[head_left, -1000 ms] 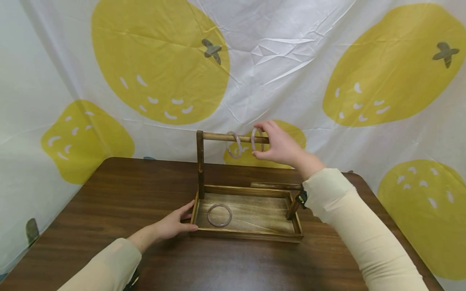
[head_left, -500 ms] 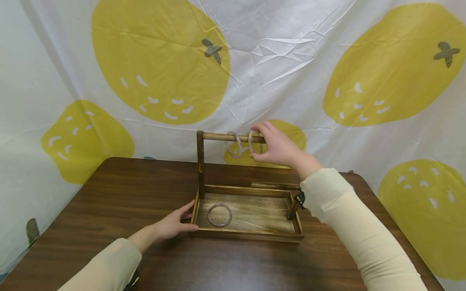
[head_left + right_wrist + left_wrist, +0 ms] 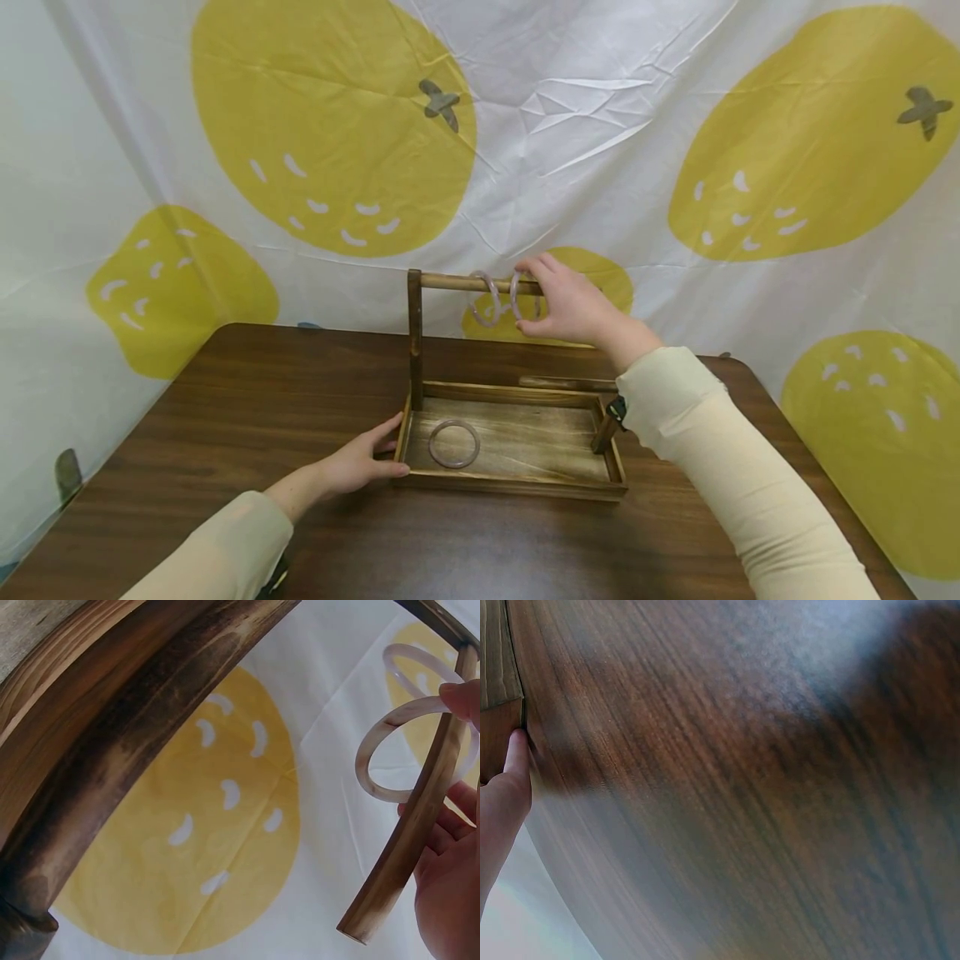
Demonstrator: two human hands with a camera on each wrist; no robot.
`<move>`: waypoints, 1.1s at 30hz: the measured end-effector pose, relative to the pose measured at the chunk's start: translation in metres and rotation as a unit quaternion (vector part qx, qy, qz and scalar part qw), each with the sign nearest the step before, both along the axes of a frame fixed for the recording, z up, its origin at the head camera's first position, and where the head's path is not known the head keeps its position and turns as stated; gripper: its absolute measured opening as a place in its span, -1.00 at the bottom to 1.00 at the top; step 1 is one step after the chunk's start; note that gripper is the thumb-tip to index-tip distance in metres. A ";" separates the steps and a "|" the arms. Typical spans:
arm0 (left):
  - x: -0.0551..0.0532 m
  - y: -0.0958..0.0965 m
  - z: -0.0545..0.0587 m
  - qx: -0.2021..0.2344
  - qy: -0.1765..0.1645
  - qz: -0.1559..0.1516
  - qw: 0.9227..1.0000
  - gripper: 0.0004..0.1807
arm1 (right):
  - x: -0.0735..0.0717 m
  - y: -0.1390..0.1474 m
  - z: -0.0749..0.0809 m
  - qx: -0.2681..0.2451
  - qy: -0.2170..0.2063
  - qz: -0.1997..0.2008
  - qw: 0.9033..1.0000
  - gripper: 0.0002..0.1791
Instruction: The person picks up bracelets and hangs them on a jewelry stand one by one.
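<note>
The wooden bangle stand has a shallow tray (image 3: 517, 488), a left post and a raised rod (image 3: 450, 282). My right hand (image 3: 573, 302) pinches a pale lilac bangle (image 3: 514, 297), fingers at its top and thumb at its bottom. In the right wrist view this bangle (image 3: 364, 761) encircles the rod, whose end is free. A second bangle (image 3: 494, 310) hangs on the rod just to its left. A third bangle (image 3: 453, 444) lies flat in the tray's left half. My left hand (image 3: 352, 462) holds the tray's left end, its thumb at the front corner.
A lower rod (image 3: 566, 383) on a short post (image 3: 604, 433) stands at the tray's right end, partly hidden by my right wrist. The brown wooden table (image 3: 300, 400) backs onto a white curtain (image 3: 570, 167) with yellow fruit prints.
My right hand has slid its bangle slightly left along the raised rod, closer to the hanging bangle. The left hand and tray stay put.
</note>
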State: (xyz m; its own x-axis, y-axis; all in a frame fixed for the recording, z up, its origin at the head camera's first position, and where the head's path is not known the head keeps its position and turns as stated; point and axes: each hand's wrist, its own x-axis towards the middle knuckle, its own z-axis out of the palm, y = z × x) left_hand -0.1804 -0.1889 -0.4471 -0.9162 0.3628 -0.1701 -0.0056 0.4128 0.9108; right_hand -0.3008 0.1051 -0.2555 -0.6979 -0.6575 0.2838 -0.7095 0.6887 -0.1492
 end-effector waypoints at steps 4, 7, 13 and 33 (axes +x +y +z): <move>0.000 0.001 0.001 -0.001 0.000 -0.002 1.000 -0.04 | 0.000 0.000 0.000 0.007 0.004 -0.001 1.000 -0.21; 0.000 0.001 0.001 -0.001 0.000 -0.001 1.000 -0.04 | 0.000 0.000 0.000 0.014 0.003 -0.003 1.000 -0.20; 0.000 0.000 0.000 0.008 0.001 0.000 1.000 -0.02 | 0.001 0.000 -0.001 0.023 -0.004 -0.008 1.000 -0.19; -0.001 0.000 -0.001 0.002 0.002 -0.002 1.000 -0.03 | 0.003 0.003 0.001 0.018 -0.024 -0.015 0.999 -0.07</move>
State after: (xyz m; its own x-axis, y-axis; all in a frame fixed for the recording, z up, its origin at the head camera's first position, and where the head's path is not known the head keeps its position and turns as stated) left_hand -0.1812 -0.1885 -0.4482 -0.9152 0.3674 -0.1655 -0.0009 0.4090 0.9125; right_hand -0.2977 0.1078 -0.2542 -0.7289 -0.6458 0.2273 -0.6819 0.7143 -0.1573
